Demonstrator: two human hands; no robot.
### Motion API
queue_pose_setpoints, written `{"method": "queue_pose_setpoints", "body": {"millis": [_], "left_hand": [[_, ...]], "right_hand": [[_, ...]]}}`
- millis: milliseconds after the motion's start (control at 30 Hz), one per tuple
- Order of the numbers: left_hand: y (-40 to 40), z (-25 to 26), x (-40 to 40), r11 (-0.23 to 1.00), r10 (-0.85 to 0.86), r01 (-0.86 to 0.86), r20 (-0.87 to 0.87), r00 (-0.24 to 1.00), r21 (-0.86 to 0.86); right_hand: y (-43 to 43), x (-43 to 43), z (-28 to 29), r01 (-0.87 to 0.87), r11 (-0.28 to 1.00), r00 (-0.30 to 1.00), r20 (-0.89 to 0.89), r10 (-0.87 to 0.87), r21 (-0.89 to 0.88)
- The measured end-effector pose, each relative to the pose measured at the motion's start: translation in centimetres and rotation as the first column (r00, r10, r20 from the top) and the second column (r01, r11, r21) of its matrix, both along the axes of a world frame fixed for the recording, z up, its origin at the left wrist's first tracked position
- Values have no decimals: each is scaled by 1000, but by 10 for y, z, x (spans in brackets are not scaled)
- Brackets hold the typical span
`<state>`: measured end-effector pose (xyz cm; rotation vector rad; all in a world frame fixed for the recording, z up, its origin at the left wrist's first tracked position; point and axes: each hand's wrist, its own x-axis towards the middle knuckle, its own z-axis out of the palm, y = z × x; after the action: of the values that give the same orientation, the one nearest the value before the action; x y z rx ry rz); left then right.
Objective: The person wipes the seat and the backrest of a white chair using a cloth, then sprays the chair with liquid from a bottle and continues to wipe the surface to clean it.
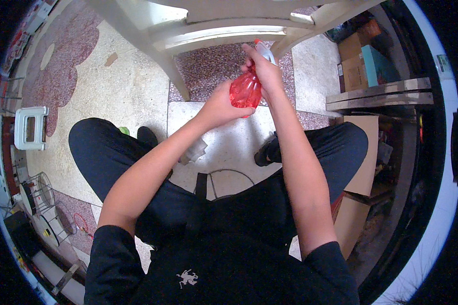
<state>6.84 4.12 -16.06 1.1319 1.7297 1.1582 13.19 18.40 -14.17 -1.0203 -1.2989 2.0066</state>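
Note:
Out in front of my knees I hold a translucent red spray bottle (247,89), tilted, with its white spray head (266,52) pointing away from me. My left hand (222,106) wraps around the bottle's wide base, its thumb near the bottom edge. Around the neck and spray head is my right hand (266,72), its fingers partly hidden behind the trigger area. A small red nozzle tip (257,41) shows at the front of the head. Just beyond the bottle stands a cream-coloured chair (229,32), its rails close to my right fingers.
A white stool (31,128) stands on the speckled floor at left, above a wire-guarded fan (42,190). At right are cardboard boxes (360,152), a teal box (378,65) and a wooden frame (381,94). A crumpled clear plastic piece (194,151) lies between my feet.

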Motion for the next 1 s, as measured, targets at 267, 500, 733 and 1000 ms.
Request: {"method": "queue_pose_setpoints", "body": {"millis": [267,500,733,1000], "left_hand": [[-8,-6,-9,999,29,-30,-67,997,-18],[-15,-5,-18,997,81,-80,-155,985,13],[-22,1,-27,994,95,-99,-91,991,-47],[-28,-7,-33,989,131,-138,-112,985,-56]], "right_hand": [[-7,-14,-3,-24,1000,999,-38,25,9],[-8,-25,-8,-43,998,999,5,43,-36],[-11,-37,-15,-88,992,995,-45,85,-88],[-17,-47,-14,-71,994,995,-78,64,-87]]}}
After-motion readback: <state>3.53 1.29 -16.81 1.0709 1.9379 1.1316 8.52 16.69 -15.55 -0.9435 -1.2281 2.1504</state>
